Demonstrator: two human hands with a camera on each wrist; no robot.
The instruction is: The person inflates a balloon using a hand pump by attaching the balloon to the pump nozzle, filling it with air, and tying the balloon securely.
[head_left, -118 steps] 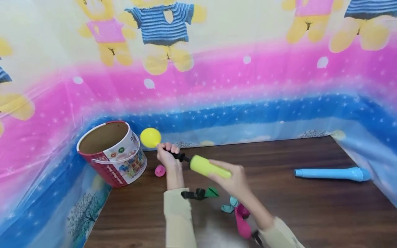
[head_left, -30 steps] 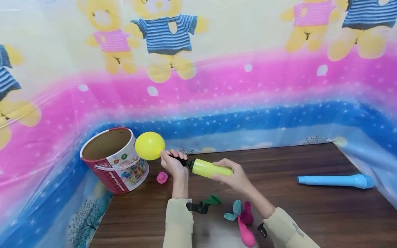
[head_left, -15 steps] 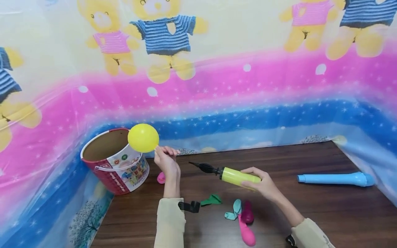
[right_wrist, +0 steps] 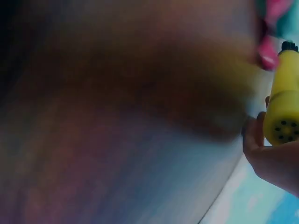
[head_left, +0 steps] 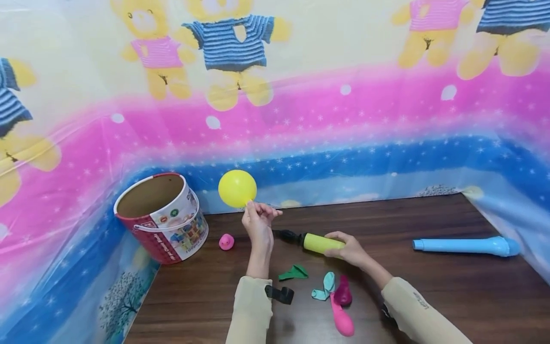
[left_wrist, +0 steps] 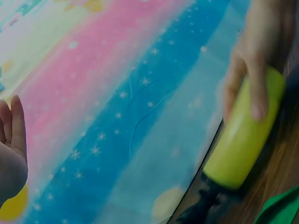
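Head view shows me the left hand (head_left: 259, 225) pinching the yellow balloon (head_left: 237, 188), right hand (head_left: 350, 249) gripping the pump (head_left: 319, 244); a slackened pinch could deflate it.

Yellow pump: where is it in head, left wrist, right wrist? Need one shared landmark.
Head: yellow pump right of centre, below mid-height.
Left wrist: yellow pump on right side, black nozzle toward bottom.
Right wrist: yellow pump at right edge, partly cut off.
Shared landmark: right hand gripping it.
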